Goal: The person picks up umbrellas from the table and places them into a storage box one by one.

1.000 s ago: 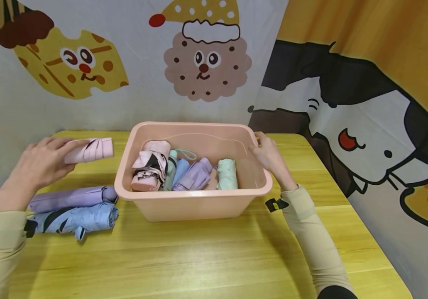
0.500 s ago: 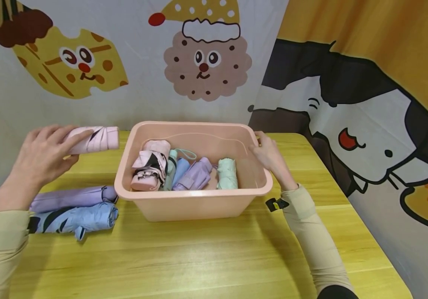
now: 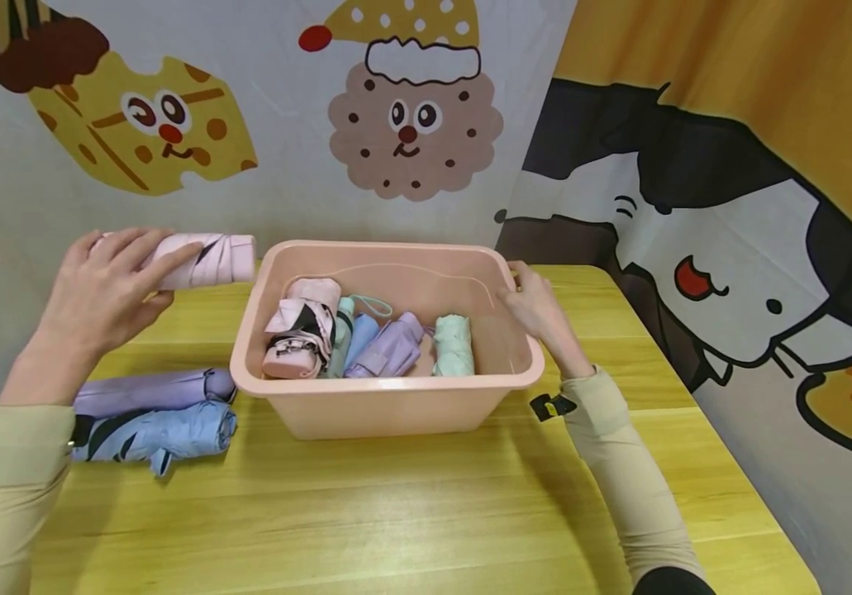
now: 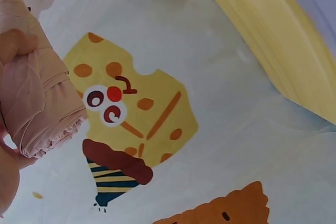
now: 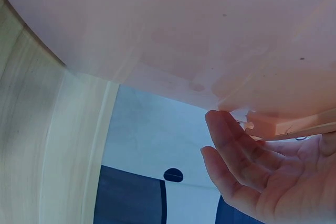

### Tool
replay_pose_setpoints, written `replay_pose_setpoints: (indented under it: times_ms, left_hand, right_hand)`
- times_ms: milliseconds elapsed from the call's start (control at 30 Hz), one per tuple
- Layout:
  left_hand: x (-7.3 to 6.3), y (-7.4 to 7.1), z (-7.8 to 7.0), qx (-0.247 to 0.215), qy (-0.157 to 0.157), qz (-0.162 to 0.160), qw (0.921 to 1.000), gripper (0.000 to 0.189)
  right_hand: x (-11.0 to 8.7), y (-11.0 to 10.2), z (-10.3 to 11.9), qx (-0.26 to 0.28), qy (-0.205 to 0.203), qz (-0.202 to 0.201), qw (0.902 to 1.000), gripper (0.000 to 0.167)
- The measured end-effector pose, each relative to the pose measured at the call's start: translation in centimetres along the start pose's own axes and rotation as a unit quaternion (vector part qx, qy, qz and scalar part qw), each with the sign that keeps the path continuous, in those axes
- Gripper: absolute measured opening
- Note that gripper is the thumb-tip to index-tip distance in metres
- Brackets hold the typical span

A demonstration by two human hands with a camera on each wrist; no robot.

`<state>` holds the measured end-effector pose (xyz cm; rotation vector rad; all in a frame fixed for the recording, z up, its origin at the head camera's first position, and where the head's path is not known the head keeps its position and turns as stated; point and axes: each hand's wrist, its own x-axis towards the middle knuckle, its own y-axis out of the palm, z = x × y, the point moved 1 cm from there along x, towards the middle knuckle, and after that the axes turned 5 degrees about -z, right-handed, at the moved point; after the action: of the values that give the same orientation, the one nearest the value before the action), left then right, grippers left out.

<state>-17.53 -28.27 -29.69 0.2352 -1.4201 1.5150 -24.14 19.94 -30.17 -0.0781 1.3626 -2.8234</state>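
1. Yellow wood-grain worktop (image 3: 411, 512): its left edge is partly hidden by the cream left sleeve (image 3: 9, 463).

2. Open, rectangular pink plastic tub (image 3: 388, 413): stands towards the worktop's back edge. It could skid or tip if its right rim were pulled unevenly. Its near wall hides part of its floor.

3. Long, folded purple fabric umbrella (image 3: 143, 393) and folded blue one with black markings (image 3: 188, 430): side by side, left of the tub. A low left wrist could knock them; it obscures their left ends.

4. Rolled pale-pink fabric umbrella (image 3: 221, 263): raised beside the tub's back-left corner, gripped by the left hand (image 3: 116, 281), fingers curled over it, thumb beneath. Its free end could catch the rim if carried too low, or its loose folds slip. The left-wrist view cuts it off.

5. Right hand (image 3: 533, 306): at the tub's right rim, fingers bent under the lip, slightly apart; the thumb's hold is unclear.

6. Small folded umbrellas inside, including a patterned pink one (image 3: 299, 330) and a mint one (image 3: 453, 345): overlaps at the left make counting uncertain.

7. Thin mint cord loop (image 3: 372, 306): might snag.
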Motion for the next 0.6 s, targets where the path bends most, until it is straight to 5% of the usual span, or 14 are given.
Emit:
replay_pose_setpoints:
  times_ms: [400,600]
  left_hand:
    - [2.6,0.5,-1.3,-0.025,0.043,-0.059,0.9971,0.072]
    - [4.1,0.5,-2.5,-0.039,0.057,-0.037,0.9969,0.073]
  right_hand:
    - [0.0,0.0,0.0,-0.002,0.008,0.004,1.0,0.054]
    - [0.0,0.0,0.0,-0.002,0.01,0.006,0.9999,0.055]
